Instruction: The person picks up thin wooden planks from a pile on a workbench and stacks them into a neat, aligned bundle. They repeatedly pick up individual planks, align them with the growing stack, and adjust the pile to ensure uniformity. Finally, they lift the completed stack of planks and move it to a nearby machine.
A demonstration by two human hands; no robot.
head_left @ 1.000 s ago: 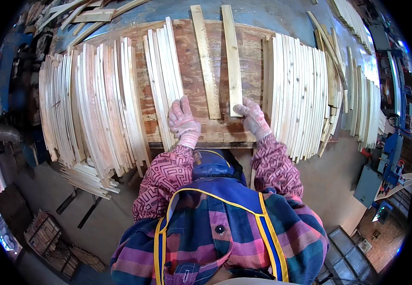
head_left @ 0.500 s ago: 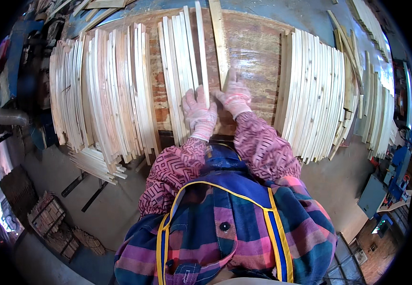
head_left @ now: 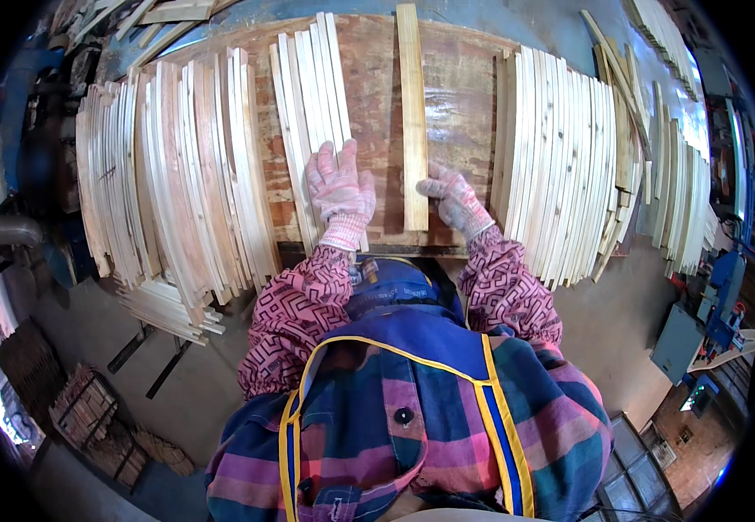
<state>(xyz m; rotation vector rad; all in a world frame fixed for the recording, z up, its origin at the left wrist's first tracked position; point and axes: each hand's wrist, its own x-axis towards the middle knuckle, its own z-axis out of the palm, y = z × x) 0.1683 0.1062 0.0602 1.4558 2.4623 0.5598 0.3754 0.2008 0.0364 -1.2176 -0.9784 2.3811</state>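
My left hand (head_left: 340,193), in a pale knit glove, lies with fingers stretched over the near part of a group of narrow pale wood strips (head_left: 312,91). A wider, yellowish wooden board (head_left: 411,113) lies apart from them, to their right, pointing away from me. My right hand (head_left: 459,200), gloved too, has its fingers bent at the board's right edge near its close end, with a fingertip overlapping the edge. The undersides of the fingers are hidden.
The strips and board lie on a worn brown wooden tabletop (head_left: 460,83). Long rows of strips flank it at left (head_left: 190,165) and right (head_left: 560,165). Shorter strips (head_left: 168,309) jut out below the left row. Bundled wood (head_left: 86,409) stands at lower left.
The loose strip beside my left hand has joined the left group. The wider board has come nearer and shifted right, away from the strips. My right hand has moved round to its right edge.
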